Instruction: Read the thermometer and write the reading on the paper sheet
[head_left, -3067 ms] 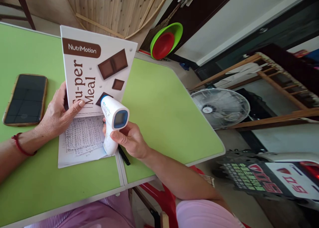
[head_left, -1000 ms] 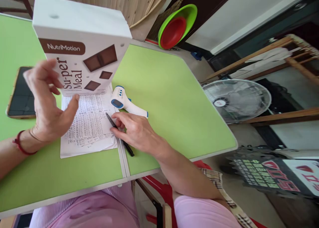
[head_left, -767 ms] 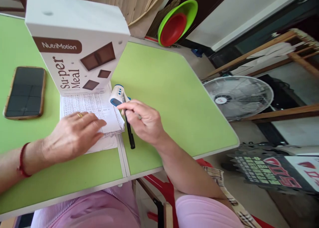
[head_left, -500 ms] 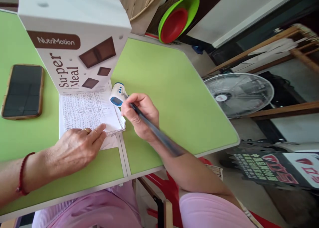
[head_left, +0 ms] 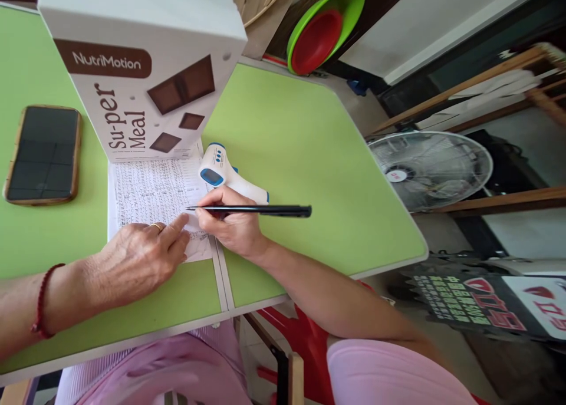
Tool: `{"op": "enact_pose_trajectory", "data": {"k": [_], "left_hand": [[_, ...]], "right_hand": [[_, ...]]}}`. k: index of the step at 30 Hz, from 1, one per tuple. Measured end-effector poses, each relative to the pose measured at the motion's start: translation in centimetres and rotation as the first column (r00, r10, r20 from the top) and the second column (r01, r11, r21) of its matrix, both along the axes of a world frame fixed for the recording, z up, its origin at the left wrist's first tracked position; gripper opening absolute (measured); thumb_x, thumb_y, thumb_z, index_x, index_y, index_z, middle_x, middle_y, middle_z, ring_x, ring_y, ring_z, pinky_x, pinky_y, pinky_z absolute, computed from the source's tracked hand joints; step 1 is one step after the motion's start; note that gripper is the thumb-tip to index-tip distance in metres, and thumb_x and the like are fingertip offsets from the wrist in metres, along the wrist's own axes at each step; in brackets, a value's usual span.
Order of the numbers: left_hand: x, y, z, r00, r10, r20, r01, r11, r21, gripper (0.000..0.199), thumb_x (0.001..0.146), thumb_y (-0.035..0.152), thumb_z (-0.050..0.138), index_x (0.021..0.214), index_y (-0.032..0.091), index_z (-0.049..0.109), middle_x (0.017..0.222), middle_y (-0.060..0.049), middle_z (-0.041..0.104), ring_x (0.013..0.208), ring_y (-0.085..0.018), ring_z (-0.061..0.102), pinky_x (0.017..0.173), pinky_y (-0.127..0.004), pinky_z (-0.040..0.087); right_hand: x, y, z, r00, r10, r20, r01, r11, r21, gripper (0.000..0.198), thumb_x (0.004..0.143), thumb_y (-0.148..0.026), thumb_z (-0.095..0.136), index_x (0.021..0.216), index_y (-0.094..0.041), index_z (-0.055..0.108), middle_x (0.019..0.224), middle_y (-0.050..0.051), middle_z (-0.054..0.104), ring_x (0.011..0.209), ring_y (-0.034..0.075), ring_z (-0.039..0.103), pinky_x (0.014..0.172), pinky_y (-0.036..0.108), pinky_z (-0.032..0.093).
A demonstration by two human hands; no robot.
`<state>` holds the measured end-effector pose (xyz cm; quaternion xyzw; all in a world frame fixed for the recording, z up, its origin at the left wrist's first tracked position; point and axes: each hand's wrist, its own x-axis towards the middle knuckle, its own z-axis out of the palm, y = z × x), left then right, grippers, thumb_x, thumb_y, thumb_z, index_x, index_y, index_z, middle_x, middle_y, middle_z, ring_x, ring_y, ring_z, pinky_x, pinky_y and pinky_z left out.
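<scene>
My right hand (head_left: 232, 225) is closed round a black pen (head_left: 283, 210), its tip at the right part of a handwritten sheet of paper (head_left: 150, 190). The pen lies nearly level, its far end pointing right. My left hand (head_left: 141, 254) lies flat on the lower part of the paper, fingers stretched toward the pen tip. Just beyond my right hand rests a white and blue infrared thermometer (head_left: 225, 172). A white NutriMotion box (head_left: 141, 98) stands upright at the paper's upper edge.
A phone in a brown case (head_left: 44, 154) lies on the green table (head_left: 318, 163) at left. Past the table are a green basin (head_left: 354, 4) with a red basin (head_left: 316, 42), a fan (head_left: 433, 169) and a printed black bag (head_left: 469, 305). A red stool (head_left: 305, 346) stands below.
My right hand has moved down and left, bringing the pen from a slant to nearly level with its tip at the paper. More of the thermometer shows. My left hand stays on the paper.
</scene>
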<state>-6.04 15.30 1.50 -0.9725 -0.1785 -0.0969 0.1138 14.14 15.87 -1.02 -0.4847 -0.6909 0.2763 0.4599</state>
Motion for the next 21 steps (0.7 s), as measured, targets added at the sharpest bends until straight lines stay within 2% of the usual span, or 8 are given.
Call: {"op": "enact_pose_trajectory", "data": {"k": [6,21], "left_hand": [[0.04,0.04,-0.2,1.0,-0.005,-0.009,0.005,1.0,-0.016,0.021,0.086,0.007,0.046,0.096,0.009,0.064,0.125,-0.018,0.06,0.048,-0.014,0.058,0.039,-0.029,0.046],[0.01,0.03,-0.24,1.0,-0.006,-0.03,0.006,1.0,0.002,0.021,0.086,0.008,0.045,0.097,0.009,0.064,0.124,-0.018,0.059,0.047,-0.013,0.056,0.037,-0.028,0.045]], "right_hand": [[0.12,0.0,0.55,0.993,0.03,0.116,-0.03,1.0,-0.003,0.011,0.081,-0.025,0.058,0.071,-0.021,0.055,0.063,-0.004,0.059,0.056,0.01,0.052,0.056,0.024,0.047],[-0.02,-0.01,0.63,0.99,0.039,0.134,-0.034,0.999,-0.034,0.011,0.081,-0.024,0.056,0.071,-0.021,0.053,0.062,-0.004,0.059,0.055,0.01,0.052,0.054,0.024,0.045]]}}
